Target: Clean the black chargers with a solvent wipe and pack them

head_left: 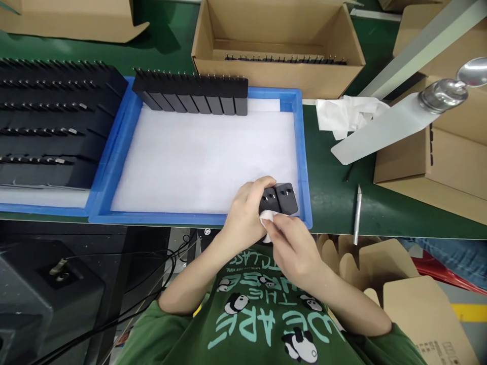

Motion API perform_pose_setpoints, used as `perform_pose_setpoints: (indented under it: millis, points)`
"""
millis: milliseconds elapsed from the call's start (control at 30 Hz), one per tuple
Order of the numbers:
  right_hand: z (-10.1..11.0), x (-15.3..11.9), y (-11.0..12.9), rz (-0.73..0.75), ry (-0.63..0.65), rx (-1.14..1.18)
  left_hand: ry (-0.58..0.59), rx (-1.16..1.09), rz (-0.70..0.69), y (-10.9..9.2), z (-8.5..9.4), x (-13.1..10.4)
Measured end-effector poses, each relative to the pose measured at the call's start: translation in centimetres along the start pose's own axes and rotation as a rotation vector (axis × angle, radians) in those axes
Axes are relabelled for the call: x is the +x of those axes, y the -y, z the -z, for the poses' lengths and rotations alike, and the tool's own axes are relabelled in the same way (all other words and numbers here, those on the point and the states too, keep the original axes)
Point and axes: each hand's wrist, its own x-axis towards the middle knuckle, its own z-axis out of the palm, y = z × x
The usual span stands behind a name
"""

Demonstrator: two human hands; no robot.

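Note:
Near the front right corner of the blue tray (pixel 307 177), my left hand (pixel 247 210) is closed around black plug adapters (pixel 269 198), whose metal pins show on top. Another black adapter (pixel 287 197) sits against them on the right. My right hand (pixel 294 243) pinches a white cloth (pixel 268 218) at the near side of the held adapters, close to my left fingers. A row of black adapters (pixel 198 96) with pins upward stands along the tray's back edge, on the white liner.
Many black adapters (pixel 49 121) fill a second tray at left. An open carton (pixel 277 76) holding adapters stands behind. To the right are a crumpled white cloth (pixel 344 114), a slanted lamp arm (pixel 391 124), a craft knife (pixel 357 213) and another carton (pixel 449 177).

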Motion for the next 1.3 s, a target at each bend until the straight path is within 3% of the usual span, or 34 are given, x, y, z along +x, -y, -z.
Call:
perform_pose_setpoints:
  millis: [333, 500, 567, 667, 733, 833, 933, 1133, 1300]
  points:
    - [-0.5, 0.5, -0.2, -0.004, 0.023, 0.026, 0.000, 0.023, 0.000, 0.3, -0.1, -0.1]
    - [1.9, -0.2, -0.7, -0.050, 0.046, 0.061, -0.003, 0.011, 0.055, -0.2, 0.0, 0.1]
    - [3.6, -0.8, -1.3, -0.113, -0.003, 0.081, -0.005, -0.012, 0.092, -0.3, 0.2, 0.2]
    - [4.9, -1.3, -2.2, -0.276, -0.193, 0.033, 0.038, -0.051, 0.081, -0.3, 0.6, 0.3]
    - [4.4, -1.3, -2.5, -0.281, -0.214, -0.010, 0.070, -0.041, 0.034, -0.2, 0.7, 0.4]
    - [2.5, -0.9, -2.6, -0.166, -0.089, -0.014, 0.103, 0.032, -0.037, -0.1, 0.7, 0.6]
    - [1.0, -0.4, -2.3, -0.163, -0.063, -0.046, 0.110, 0.079, -0.068, -0.2, 0.6, 0.8]
    - [1.5, -0.2, -1.9, -0.131, -0.010, -0.044, 0.133, 0.062, -0.023, -0.3, 0.8, 0.8]
    - [0.4, -0.1, -1.5, -0.181, -0.042, -0.050, 0.127, 0.073, -0.034, -0.3, 0.7, 0.8]
